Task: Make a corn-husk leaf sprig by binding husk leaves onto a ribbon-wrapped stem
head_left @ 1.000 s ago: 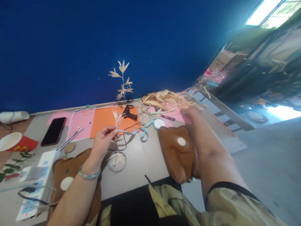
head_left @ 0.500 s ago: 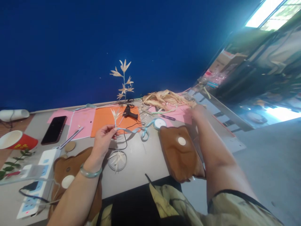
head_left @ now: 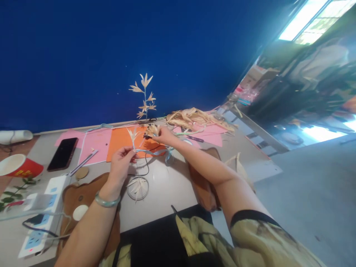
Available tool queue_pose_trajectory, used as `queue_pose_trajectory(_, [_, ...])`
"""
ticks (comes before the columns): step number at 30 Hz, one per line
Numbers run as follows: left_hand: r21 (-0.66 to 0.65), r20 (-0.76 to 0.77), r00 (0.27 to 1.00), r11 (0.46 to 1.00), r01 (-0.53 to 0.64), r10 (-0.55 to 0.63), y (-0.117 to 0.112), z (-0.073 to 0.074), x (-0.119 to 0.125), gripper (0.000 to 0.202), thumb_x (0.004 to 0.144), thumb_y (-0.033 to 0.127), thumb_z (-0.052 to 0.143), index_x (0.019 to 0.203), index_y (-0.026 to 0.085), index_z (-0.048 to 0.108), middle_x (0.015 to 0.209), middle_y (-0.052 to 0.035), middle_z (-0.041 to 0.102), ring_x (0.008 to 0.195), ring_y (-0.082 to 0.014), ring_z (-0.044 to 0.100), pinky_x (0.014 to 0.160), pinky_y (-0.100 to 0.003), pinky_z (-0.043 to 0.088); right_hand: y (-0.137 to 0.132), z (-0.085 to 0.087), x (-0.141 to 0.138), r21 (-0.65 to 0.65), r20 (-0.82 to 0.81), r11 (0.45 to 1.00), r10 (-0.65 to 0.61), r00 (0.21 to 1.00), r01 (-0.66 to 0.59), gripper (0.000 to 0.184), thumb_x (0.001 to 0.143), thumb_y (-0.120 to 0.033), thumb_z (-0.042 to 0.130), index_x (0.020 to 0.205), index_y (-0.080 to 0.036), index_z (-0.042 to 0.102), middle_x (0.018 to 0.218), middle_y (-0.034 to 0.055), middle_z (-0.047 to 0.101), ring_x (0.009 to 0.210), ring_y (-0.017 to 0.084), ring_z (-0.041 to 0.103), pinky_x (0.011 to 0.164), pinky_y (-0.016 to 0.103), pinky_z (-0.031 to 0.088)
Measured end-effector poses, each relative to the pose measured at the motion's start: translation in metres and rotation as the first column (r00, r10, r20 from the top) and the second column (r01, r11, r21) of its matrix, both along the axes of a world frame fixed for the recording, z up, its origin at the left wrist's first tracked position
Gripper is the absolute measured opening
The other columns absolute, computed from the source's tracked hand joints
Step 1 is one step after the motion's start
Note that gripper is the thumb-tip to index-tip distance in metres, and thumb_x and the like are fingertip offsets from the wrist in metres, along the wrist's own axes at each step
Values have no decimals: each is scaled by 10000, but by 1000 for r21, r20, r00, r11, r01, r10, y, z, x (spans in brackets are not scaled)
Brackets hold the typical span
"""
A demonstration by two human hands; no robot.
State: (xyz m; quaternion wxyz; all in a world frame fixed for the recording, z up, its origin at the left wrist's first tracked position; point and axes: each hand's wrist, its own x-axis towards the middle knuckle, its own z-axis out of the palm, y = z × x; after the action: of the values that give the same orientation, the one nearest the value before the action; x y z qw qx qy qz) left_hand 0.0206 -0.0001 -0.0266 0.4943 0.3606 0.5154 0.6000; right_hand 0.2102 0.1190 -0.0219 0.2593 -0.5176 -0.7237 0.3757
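Note:
My left hand [head_left: 120, 164] is closed in a pinch on a small straw leaf sprig [head_left: 132, 135] with a pale blue ribbon [head_left: 154, 151] trailing from it to the right. My right hand [head_left: 163, 136] has its fingers closed on a small tuft of dried straw [head_left: 152, 130], held just right of the sprig above the orange sheet [head_left: 122, 142]. A black glue gun [head_left: 147, 137] lies mostly hidden behind the right hand. A finished straw-leaf stem [head_left: 145, 95] stands upright at the back of the table.
A pile of dried husks [head_left: 194, 118] lies on pink paper at the back right. A phone [head_left: 62, 154], a red paper cup [head_left: 17, 168] and a power strip [head_left: 44, 213] sit on the left. Brown pads [head_left: 78, 202] lie under both forearms; a glass dish [head_left: 137, 188] sits between them.
My right hand has come back left from the husk pile with a tuft of straw and now sits beside the sprig. The left hand has barely moved.

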Motion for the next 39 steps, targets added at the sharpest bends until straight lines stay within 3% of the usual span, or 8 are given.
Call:
queue_pose_trajectory(5, [4, 16, 999, 999, -50, 50, 2, 2, -1, 291, 581, 312, 753, 755, 122, 617, 557, 11, 611, 482, -98, 578, 448, -185, 433, 23, -22, -55, 29, 106, 1000, 8, 994, -12, 256, 591, -295, 731, 689, -149, 545, 626, -14, 564, 583, 108, 468, 536, 220, 327])
queue_pose_trajectory(11, [-26, 42, 994, 995, -98, 99, 6, 3, -5, 307, 582, 321, 746, 769, 123, 604, 567, 19, 603, 498, -97, 582, 460, -188, 440, 35, -31, -80, -16, 74, 997, 80, 994, -79, 308, 540, -288, 798, 682, -151, 560, 619, -14, 594, 583, 105, 510, 518, 200, 352])
queue_pose_trajectory(14, [-53, 63, 990, 991, -126, 129, 7, 3, -5, 316, 562, 313, 751, 760, 124, 595, 562, 23, 594, 498, -99, 581, 449, -183, 438, 37, -34, -81, -73, 48, 993, 100, 994, -96, 243, 587, -258, 777, 629, -151, 563, 549, -6, 600, 530, 112, 537, 491, 202, 374])
queue_pose_trajectory(19, [-70, 85, 985, 987, -147, 153, 9, 1, -5, 305, 563, 299, 749, 764, 127, 597, 557, 25, 595, 494, -100, 582, 438, -181, 440, 39, -37, -72, -212, -56, 971, 96, 994, -106, 277, 713, -341, 696, 570, -150, 557, 445, 20, 584, 449, 137, 560, 455, 228, 421])
queue_pose_trajectory(23, [-59, 89, 983, 986, -158, 162, 10, -1, -5, 294, 570, 296, 747, 756, 125, 598, 561, 27, 588, 490, -96, 580, 431, -178, 440, 40, -36, -63, -268, -170, 951, 108, 980, -152, 159, 702, -229, 674, 611, -139, 579, 493, 25, 620, 468, 138, 585, 475, 231, 457])
queue_pose_trajectory(30, [-44, 98, 982, 987, -157, 160, 10, -4, -5, 307, 575, 314, 753, 757, 118, 602, 563, 24, 590, 496, -95, 581, 425, -168, 438, 39, -38, -58, -265, -271, 955, 59, 961, -133, 171, 611, -155, 717, 664, -145, 555, 484, -18, 595, 431, 94, 532, 422, 183, 398])
queue_pose_trajectory(39, [-46, 102, 982, 986, -158, 162, 9, 0, -4, 342, 572, 340, 762, 782, 123, 602, 583, 16, 602, 511, -99, 586, 439, -175, 443, 39, -39, -58, -187, -238, 977, 53, 970, -99, 128, 653, -118, 688, 678, -142, 564, 492, -15, 605, 448, 118, 569, 445, 198, 422])
